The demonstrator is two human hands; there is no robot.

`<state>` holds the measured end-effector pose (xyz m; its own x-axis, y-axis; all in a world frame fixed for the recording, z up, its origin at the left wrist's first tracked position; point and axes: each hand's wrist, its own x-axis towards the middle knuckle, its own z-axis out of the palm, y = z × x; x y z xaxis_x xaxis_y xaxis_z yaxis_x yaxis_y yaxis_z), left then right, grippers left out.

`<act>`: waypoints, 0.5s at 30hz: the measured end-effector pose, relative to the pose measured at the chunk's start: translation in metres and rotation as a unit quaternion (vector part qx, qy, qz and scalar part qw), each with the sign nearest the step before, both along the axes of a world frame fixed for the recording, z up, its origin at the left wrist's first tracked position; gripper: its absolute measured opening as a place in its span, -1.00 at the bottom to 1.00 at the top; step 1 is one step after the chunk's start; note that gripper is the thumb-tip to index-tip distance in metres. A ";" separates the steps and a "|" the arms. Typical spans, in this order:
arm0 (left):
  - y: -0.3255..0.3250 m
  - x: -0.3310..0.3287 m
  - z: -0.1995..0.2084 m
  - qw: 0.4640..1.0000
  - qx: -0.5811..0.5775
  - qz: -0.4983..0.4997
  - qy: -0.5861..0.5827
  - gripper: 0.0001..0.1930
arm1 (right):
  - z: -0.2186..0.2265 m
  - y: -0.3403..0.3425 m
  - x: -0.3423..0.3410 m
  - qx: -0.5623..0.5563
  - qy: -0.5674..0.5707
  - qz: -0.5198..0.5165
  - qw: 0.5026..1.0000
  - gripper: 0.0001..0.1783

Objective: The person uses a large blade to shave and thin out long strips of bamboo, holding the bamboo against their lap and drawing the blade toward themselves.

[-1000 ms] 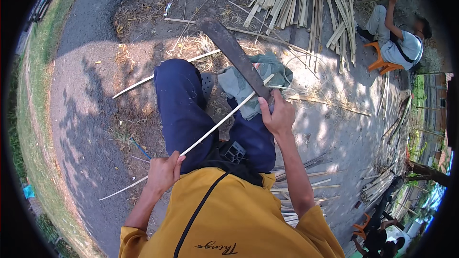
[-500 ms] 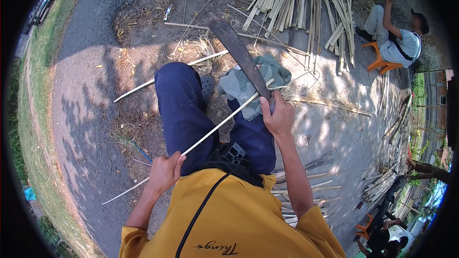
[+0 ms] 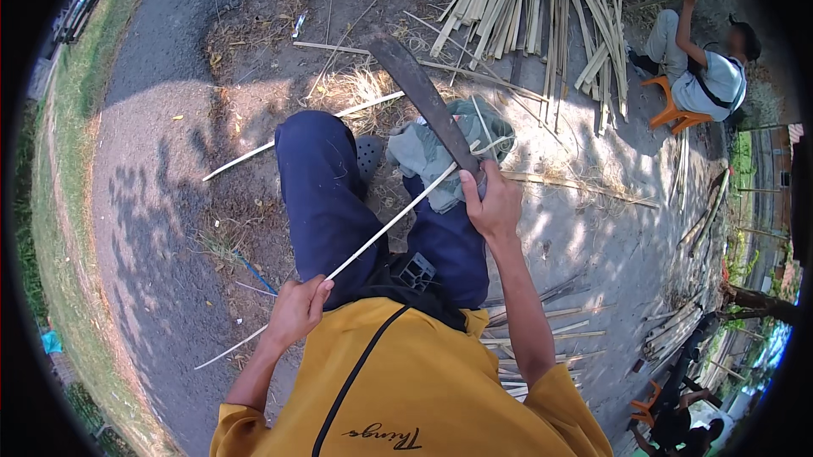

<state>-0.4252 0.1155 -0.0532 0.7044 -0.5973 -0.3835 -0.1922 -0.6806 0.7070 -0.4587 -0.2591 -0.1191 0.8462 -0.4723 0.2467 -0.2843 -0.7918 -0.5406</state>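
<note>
Strip [image 3: 381,232] of pale bamboo, just the one in play, runs slantwise across the lap, from beside the left hip up over the knees to the grey-green cloth [image 3: 440,156] on the right knee. Left hand [image 3: 296,311] is closed around it low down, fingers wrapped, with the tail end poking out behind toward the ground. Right hand [image 3: 491,203] is clenched on the handle of one big dark knife [image 3: 423,101], blade pointing up and away, its edge meeting the strip at the cloth. Two knees in dark blue trousers [image 3: 326,194], one dark clog [image 3: 370,155] showing between them. One more long strip [image 3: 296,133] lies on the dirt beyond the left knee. Up top, a big fan of split slats [image 3: 533,8], too many to count. One person [image 3: 707,76] sits on an orange stool [image 3: 673,110] at the far right. Loose slats [image 3: 542,317] lie by the right elbow too.
</note>
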 end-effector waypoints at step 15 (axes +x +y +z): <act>-0.001 0.012 -0.004 0.976 -0.078 -0.002 0.201 -0.55 | -0.003 -0.010 0.007 0.064 0.022 0.008 0.998 -0.47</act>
<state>-0.4127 0.1144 -0.0572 0.5127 -0.6737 -0.5322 0.1194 -0.5579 0.8213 -0.4516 -0.2690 -0.1217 0.8629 -0.4834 0.1474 -0.2976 -0.7217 -0.6249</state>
